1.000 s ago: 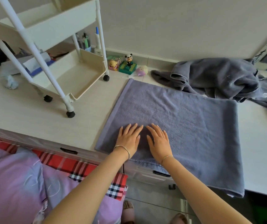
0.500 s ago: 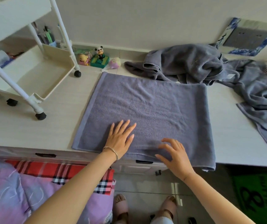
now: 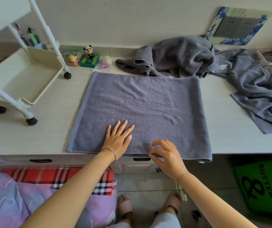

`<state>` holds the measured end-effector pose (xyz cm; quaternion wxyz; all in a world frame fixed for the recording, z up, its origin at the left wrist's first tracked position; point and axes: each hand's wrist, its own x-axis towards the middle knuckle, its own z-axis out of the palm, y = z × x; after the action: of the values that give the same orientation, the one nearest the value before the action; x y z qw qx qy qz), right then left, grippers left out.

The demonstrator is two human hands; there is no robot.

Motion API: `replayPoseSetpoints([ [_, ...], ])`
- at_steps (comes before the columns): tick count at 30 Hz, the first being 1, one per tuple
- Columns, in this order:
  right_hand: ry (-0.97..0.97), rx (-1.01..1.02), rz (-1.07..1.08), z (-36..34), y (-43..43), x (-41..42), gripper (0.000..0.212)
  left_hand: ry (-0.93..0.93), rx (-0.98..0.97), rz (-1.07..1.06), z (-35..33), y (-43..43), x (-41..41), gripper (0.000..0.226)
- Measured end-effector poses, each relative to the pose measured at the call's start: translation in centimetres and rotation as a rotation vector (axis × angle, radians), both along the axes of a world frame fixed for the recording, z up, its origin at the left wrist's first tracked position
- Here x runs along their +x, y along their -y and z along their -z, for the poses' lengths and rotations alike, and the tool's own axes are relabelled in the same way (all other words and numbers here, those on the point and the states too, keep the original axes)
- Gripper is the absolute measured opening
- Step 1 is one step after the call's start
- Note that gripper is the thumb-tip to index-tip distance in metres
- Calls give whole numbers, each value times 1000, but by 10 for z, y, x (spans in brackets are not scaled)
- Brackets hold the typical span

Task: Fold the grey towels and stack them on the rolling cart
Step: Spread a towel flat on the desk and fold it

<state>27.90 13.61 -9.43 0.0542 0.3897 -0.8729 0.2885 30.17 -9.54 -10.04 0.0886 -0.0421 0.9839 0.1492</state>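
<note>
A flat grey-purple terry towel [image 3: 145, 109] lies spread on the pale wooden tabletop [image 3: 49, 129], right of the white plastic rolling cart [image 3: 49, 62]. The left hand [image 3: 117, 139] presses flat on its near part, fingers straight. The right hand [image 3: 166, 155] arches over the near hem; whether it pinches the hem, I cannot tell. Crumpled dark grey towels [image 3: 178, 56] lie at the far right.

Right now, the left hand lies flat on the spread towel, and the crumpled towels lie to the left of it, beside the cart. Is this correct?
Not quite. The head view shows the crumpled towels behind and to the right of the spread towel, away from the cart. The left hand does lie flat on that towel.
</note>
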Motion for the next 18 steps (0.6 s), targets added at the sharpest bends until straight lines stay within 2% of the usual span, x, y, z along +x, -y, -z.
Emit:
replayPoseSetpoints([
  [4, 26, 55, -55, 5, -8, -1, 19, -43, 21, -50, -4, -11, -5, 77],
  [6, 53, -6, 46, -2, -6, -11, 21, -115, 24, -78, -8, -22, -16, 81],
  [8, 110, -13, 203, -8, -3, -28, 33, -112, -3, -49, -11, -35, -27, 78],
  [12, 205, 317, 303, 3, -19, -55, 66, -36, -114, 4, 0, -51, -34, 64],
  [14, 174, 433, 334, 10, -38, -60, 67, -28, -139, 1, 5, -50, -34, 69],
  [18, 154, 495, 440, 8, -66, -68, 67, -47, -113, 10, 3, -50, -36, 73],
])
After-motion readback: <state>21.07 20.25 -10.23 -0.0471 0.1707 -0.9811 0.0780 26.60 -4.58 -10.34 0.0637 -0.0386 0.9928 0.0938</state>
